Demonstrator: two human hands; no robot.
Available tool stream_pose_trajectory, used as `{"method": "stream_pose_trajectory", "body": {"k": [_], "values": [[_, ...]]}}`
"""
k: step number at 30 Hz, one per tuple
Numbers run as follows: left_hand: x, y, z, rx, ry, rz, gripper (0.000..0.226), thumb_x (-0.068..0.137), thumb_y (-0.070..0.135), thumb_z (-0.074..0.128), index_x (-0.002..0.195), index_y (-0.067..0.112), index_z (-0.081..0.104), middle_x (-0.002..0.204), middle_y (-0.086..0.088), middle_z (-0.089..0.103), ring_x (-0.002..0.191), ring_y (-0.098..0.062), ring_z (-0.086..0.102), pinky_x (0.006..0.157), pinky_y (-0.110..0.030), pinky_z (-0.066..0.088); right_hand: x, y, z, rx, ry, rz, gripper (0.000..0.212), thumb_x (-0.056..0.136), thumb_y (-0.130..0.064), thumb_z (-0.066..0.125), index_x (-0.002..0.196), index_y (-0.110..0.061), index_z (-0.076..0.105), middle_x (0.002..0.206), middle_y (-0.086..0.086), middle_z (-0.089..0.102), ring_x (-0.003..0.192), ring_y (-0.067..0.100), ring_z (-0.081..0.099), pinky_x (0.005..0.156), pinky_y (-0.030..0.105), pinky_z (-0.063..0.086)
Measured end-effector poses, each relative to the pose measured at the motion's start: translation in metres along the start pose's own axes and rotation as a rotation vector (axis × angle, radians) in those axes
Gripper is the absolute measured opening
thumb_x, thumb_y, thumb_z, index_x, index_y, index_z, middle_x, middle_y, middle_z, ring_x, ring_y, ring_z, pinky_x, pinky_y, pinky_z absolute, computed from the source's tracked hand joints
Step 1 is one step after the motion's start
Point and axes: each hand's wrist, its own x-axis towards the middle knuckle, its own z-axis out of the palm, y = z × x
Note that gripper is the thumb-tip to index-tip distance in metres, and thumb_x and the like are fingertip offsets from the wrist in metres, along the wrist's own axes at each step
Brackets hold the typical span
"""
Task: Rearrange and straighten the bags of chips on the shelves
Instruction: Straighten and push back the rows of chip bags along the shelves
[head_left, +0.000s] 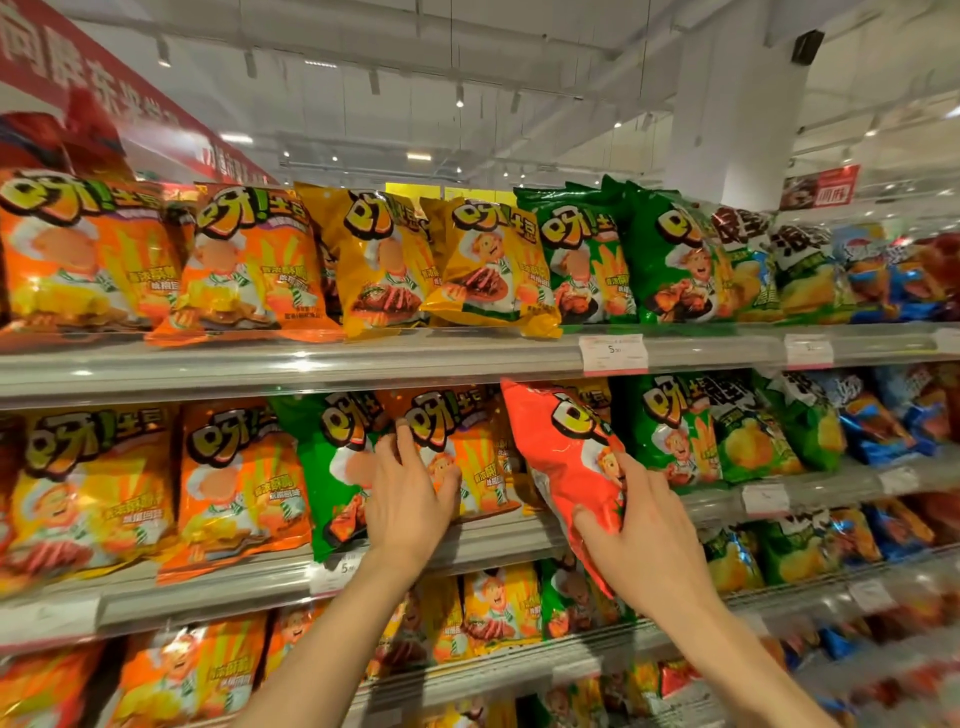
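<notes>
A red bag of chips (563, 457) leans out tilted over the front of the middle shelf (498, 540), and my right hand (641, 540) grips its lower edge. My left hand (410, 491) lies with spread fingers on an orange bag (467, 441) standing on the same shelf, between a green bag (332, 467) and the red one. More orange and yellow bags fill the shelf to the left. Behind the red bag, part of another bag is hidden.
The top shelf (363, 358) carries orange, yellow and green bags in a row, with price tags (613, 353) on its rail. Green, blue and red bags run off to the right. Lower shelves (493, 660) hold more bags. A white pillar (737, 104) rises behind.
</notes>
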Motion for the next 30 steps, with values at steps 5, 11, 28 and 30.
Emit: {"method": "stream_pose_trajectory", "body": {"k": [5,11,28,30], "values": [[-0.026,0.014,-0.030,-0.374,-0.099,0.033,0.061,0.092,0.056,0.055,0.140,0.020,0.046,0.120,0.004,0.056,0.106,-0.015,0.060,0.085,-0.029,0.050,-0.006,-0.005,0.003,0.053,0.004,-0.065,0.077,0.088,-0.052,0.053,0.153,-0.028,0.021,0.143,-0.001,0.041,0.132,0.020,0.040,0.103,0.040,0.042],[-0.042,0.042,-0.061,-0.935,-0.500,-0.282,0.061,0.082,0.067,0.062,0.129,0.033,0.043,0.101,0.008,0.072,0.093,-0.016,0.072,0.088,-0.042,0.058,-0.022,-0.029,0.019,0.117,-0.056,-0.217,0.077,0.090,-0.054,0.051,0.154,-0.036,0.012,0.153,-0.009,0.029,0.143,0.013,0.026,0.114,0.038,0.033],[-0.078,-0.088,-0.190,-0.987,-0.051,-0.386,0.035,0.087,0.012,0.073,0.118,0.013,0.059,0.093,0.005,0.078,0.080,-0.005,0.073,0.060,-0.015,0.054,-0.085,-0.173,0.099,0.306,-0.142,-0.563,0.080,0.086,-0.065,0.049,0.153,-0.035,0.017,0.151,-0.007,0.030,0.142,0.013,0.025,0.115,0.036,0.032],[-0.079,-0.119,-0.213,-0.978,-0.017,-0.406,0.036,0.087,0.015,0.073,0.120,0.018,0.058,0.100,0.001,0.077,0.086,-0.012,0.074,0.068,-0.026,0.060,-0.094,-0.207,0.115,0.316,-0.154,-0.598,0.081,0.085,-0.066,0.049,0.153,-0.035,0.018,0.150,-0.006,0.031,0.141,0.014,0.027,0.115,0.037,0.033]]}}
